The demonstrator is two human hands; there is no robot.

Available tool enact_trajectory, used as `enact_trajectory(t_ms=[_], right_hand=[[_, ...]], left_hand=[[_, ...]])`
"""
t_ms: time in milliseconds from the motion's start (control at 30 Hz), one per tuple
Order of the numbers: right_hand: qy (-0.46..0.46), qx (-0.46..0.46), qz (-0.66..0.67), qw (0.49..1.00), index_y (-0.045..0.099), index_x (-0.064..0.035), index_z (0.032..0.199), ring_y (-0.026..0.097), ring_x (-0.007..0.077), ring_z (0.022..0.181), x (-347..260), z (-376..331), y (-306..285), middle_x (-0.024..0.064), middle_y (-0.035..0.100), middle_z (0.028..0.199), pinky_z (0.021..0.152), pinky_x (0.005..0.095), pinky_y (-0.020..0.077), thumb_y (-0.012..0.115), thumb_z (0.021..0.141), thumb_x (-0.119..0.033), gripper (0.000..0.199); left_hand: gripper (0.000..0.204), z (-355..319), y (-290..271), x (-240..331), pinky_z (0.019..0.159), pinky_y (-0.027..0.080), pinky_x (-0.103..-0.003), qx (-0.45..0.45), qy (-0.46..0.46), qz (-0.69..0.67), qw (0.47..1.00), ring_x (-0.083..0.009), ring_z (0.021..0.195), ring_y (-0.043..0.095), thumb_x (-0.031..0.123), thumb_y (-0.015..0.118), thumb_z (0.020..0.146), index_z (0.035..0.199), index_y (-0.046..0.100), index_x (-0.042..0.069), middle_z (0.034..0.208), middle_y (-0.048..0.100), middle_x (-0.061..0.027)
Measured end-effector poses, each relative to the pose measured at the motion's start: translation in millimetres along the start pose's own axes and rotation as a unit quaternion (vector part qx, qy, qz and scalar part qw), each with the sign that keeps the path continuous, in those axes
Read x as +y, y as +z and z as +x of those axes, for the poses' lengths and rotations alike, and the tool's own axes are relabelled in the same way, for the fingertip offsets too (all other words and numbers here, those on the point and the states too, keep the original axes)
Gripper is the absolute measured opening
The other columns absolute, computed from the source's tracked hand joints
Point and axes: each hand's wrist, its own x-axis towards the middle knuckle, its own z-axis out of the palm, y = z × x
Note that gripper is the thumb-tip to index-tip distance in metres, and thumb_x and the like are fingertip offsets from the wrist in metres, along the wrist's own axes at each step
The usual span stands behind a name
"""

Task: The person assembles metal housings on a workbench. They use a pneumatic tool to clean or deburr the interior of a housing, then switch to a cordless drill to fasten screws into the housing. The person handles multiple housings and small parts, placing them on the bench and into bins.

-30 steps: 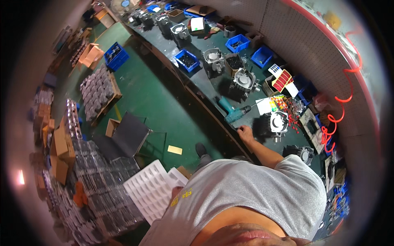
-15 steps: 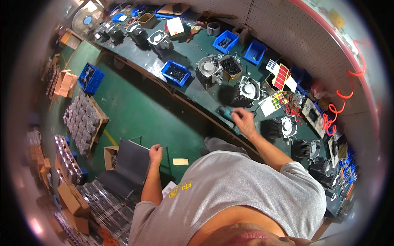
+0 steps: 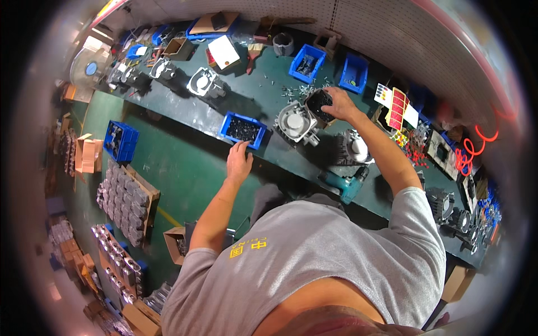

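- Nearest, at six o'clock, the grey shirt (image 3: 314,263) fills the low frame; a teal power drill (image 3: 343,185) lies untouched on the tabletop (image 3: 190,115) edge just above it.
- Left hand (image 3: 239,161) rests at the near rim of the blue bin (image 3: 242,129), fingers spread and released, gripping nothing.
- The bin holds small dark parts, heaped, too fine to tell apart.
- Up at one o'clock, the right hand (image 3: 338,103) dips into a small dark box (image 3: 319,104), fingers curled over its contents; whether they pinch a piece I cannot tell.
- Just left of the box sits the round grey metal housing (image 3: 295,121), bare-faced and on its side.
- My read: early going, parts being gathered, fastening not yet begun.
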Motion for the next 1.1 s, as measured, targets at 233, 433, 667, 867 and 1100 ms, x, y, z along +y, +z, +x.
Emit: enact_trajectory(t_ms=[233, 433, 667, 867, 1100], right_hand=[[0.136, -0.099, -0.100, 0.981, 0.040, -0.0261, 0.157, 0.033, 0.0416, 0.149, -5, 53, 50, 0.0176, 0.032, 0.166, 0.113, 0.0668, 0.0378, 0.089, 0.069, -0.048, 0.104], [0.163, -0.120, -0.030, 0.979, 0.050, -0.0227, 0.149, 0.049, 0.0420, 0.134, 2, 65, 64, 0.0168, 0.050, 0.145, 0.112, 0.0515, 0.0445, 0.088, 0.063, -0.049, 0.098], [0.148, -0.114, -0.027, 0.982, 0.061, -0.0201, 0.133, 0.053, 0.0406, 0.129, -8, 61, 66, 0.0138, 0.054, 0.139, 0.108, 0.0531, 0.0461, 0.080, 0.075, -0.052, 0.069], [0.115, -0.160, 0.000, 0.980, 0.068, -0.0202, 0.124, 0.056, 0.0392, 0.125, -5, 62, 76, 0.0143, 0.060, 0.126, 0.105, 0.0534, 0.0465, 0.069, 0.090, -0.053, 0.047], [0.253, -0.079, 0.050, 0.963, 0.057, -0.0097, 0.141, 0.051, 0.0415, 0.137, 31, 99, 53, 0.0216, 0.047, 0.155, 0.110, 0.0498, 0.0468, 0.080, 0.082, -0.045, 0.073]], left_hand=[[0.042, 134, 31, -40, 0.105, 0.049, -0.046, -0.016, 0.067, -0.051, 0.996, -0.0392, 0.121, 0.059, 0.010, 0.068, 0.089, 0.130, 0.061, 0.002, 0.134, 0.062, -0.0184], [0.058, 231, 74, -71, 0.105, 0.049, -0.050, -0.101, 0.042, -0.049, 0.993, -0.0442, 0.127, 0.055, 0.012, 0.070, 0.088, 0.142, 0.051, 0.002, 0.138, 0.057, -0.0244], [0.066, 282, 131, -84, 0.105, 0.048, -0.049, -0.133, 0.016, 0.060, 0.989, -0.0379, 0.128, 0.054, 0.017, 0.072, 0.089, 0.148, 0.045, 0.003, 0.143, 0.052, -0.0182], [0.054, 302, 152, -75, 0.106, 0.045, -0.050, -0.186, 0.028, 0.054, 0.981, -0.0349, 0.128, 0.054, 0.009, 0.066, 0.090, 0.143, 0.053, 0.007, 0.137, 0.055, -0.0159], [0.056, 317, 157, -65, 0.118, 0.031, -0.053, -0.012, 0.090, 0.007, 0.996, -0.0347, 0.138, 0.045, 0.017, 0.069, 0.089, 0.143, 0.054, 0.011, 0.147, 0.050, -0.0154]])
